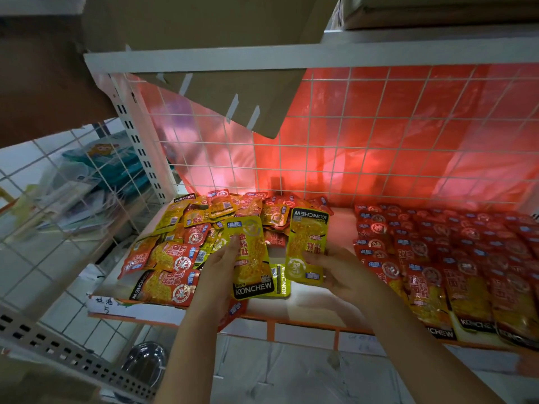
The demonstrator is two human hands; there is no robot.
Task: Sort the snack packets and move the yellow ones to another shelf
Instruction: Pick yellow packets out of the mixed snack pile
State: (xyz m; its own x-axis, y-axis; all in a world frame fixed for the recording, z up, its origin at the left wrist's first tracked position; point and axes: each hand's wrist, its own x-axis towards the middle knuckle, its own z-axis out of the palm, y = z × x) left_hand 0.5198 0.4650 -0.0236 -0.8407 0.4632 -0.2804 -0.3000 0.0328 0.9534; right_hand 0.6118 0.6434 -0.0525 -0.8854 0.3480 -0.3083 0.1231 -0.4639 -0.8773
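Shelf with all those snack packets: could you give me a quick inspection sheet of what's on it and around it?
Surface: white shelf with an orange front edge, wire grid at the back.
Job's things: one yellow packet held in the left hand, another yellow packet in the right hand; a third yellow packet lies flat between them.
Clutter: mixed pile of red and yellow packets on the left; neat red rows on the right.
Grippers: both hands pinch packets.
Cables: nothing seen.
Surroundings: red plastic sheet behind the grid, cardboard box above, tiled floor below.
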